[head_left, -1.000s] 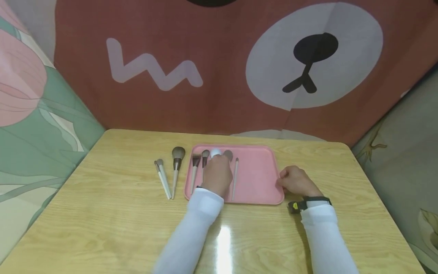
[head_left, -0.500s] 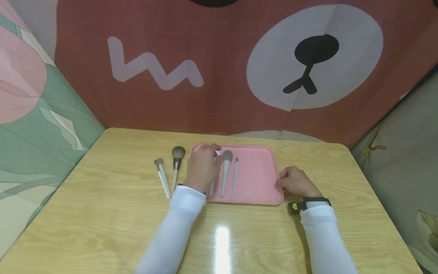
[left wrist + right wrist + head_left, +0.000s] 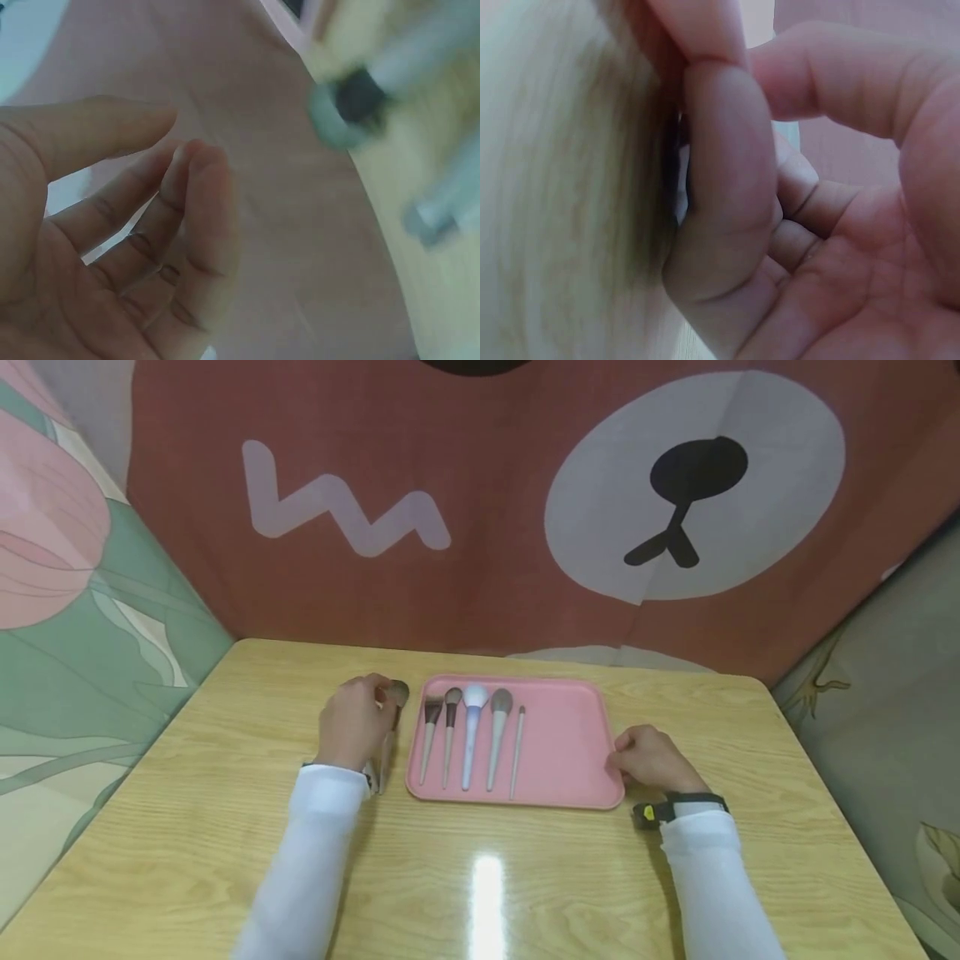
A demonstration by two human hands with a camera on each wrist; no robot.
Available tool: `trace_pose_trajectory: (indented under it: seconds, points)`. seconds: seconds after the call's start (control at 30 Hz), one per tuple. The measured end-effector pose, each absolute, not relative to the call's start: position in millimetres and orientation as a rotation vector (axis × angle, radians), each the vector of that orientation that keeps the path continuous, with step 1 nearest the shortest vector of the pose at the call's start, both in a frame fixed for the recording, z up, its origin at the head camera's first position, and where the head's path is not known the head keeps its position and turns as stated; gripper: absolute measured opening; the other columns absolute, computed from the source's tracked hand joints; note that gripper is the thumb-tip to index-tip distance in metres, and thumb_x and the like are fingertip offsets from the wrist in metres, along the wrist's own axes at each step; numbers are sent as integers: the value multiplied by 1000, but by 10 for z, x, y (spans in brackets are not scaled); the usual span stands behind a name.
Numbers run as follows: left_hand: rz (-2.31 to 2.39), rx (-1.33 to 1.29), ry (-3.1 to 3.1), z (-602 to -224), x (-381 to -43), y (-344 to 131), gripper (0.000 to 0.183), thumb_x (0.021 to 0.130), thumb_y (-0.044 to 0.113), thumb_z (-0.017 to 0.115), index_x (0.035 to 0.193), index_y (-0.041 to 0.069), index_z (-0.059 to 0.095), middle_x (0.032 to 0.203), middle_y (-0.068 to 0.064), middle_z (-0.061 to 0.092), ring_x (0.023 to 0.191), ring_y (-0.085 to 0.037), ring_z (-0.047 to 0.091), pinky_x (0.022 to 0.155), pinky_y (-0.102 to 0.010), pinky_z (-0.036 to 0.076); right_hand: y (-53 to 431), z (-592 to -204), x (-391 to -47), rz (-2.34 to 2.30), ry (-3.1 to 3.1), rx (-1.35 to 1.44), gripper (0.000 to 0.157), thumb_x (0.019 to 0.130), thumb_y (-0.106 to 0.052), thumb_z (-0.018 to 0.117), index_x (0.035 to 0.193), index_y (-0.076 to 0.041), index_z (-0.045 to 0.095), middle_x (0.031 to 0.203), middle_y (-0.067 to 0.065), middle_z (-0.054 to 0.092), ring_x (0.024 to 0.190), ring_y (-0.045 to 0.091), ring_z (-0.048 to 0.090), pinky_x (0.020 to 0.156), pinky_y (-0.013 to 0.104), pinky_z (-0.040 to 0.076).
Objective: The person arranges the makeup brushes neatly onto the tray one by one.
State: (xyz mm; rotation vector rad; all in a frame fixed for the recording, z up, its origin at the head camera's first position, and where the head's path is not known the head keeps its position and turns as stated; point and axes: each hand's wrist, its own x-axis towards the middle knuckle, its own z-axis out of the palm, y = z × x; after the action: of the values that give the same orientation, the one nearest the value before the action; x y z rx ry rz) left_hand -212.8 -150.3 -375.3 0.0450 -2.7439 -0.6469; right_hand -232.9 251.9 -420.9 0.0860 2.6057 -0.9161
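My left hand (image 3: 351,723) is over the table, left of the tray, with its fingertips beside a large makeup brush (image 3: 402,693). In the left wrist view its fingers are loosely bent with nothing between them, and blurred makeup brushes (image 3: 349,109) lie to the right. The two small brushes on the table are mostly hidden under this hand. At the right edge of the pink tray (image 3: 566,743), my right hand (image 3: 651,758) grips the rim with bent fingers and thumb. Several makeup brushes lie side by side in the tray, among them a white-tipped brush (image 3: 472,727) and a thin brush (image 3: 518,752).
A wooden table (image 3: 570,877) holds everything. Behind it hangs a brown cloth with a bear face (image 3: 510,585). Inside the tray, the brushes lie in the left half. A watch-like band (image 3: 667,807) is on the right wrist.
My left hand has moved left, from above the brushes in the tray to the large brush on the table. The brushes in the tray are uncovered. My right hand has stayed at the rim.
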Motion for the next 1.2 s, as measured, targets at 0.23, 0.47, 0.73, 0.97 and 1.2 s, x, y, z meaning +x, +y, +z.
trace_pose_trajectory:
  seconds: [0.23,0.47,0.73,0.97,1.2]
  points:
    - [-704,273,-2946,-3810,-2060,-1963,39,89,29,54,117,3,65,96,-15,70,61,-21,58,48,-35,46,2518,-4220,-2317,-908,2618,80,26,81,-18,62,100,0,59,88,11,62,77,21,57,65,31,47]
    - [-722,346,-3083,-3843,-2036,-2110,44,85,30,62,117,-1,64,111,-22,66,84,-35,64,63,-45,52,2521,-4225,-2314,-898,2630,62,27,81,-19,62,99,0,59,87,10,62,76,20,57,63,30,47]
    - [-687,363,-3166,-3883,-2073,-2113,26,85,24,61,97,3,70,81,-11,66,64,-24,54,53,-35,44,2533,-4229,-2299,-910,2622,46,29,81,-20,63,100,1,59,88,11,63,76,20,59,64,30,48]
    - [-702,400,-3153,-3926,-2075,-2129,27,81,24,66,95,2,70,86,-14,68,66,-24,56,54,-35,46,2523,-4222,-2318,-905,2633,36,29,80,-20,63,101,1,59,88,10,63,76,19,59,64,30,48]
    - [-705,435,-3142,-3927,-2065,-2091,21,81,24,66,84,4,68,77,-11,65,62,-24,53,52,-34,44,2509,-4202,-2321,-895,2630,66,29,80,-19,63,101,1,59,88,10,63,77,20,58,65,30,48]
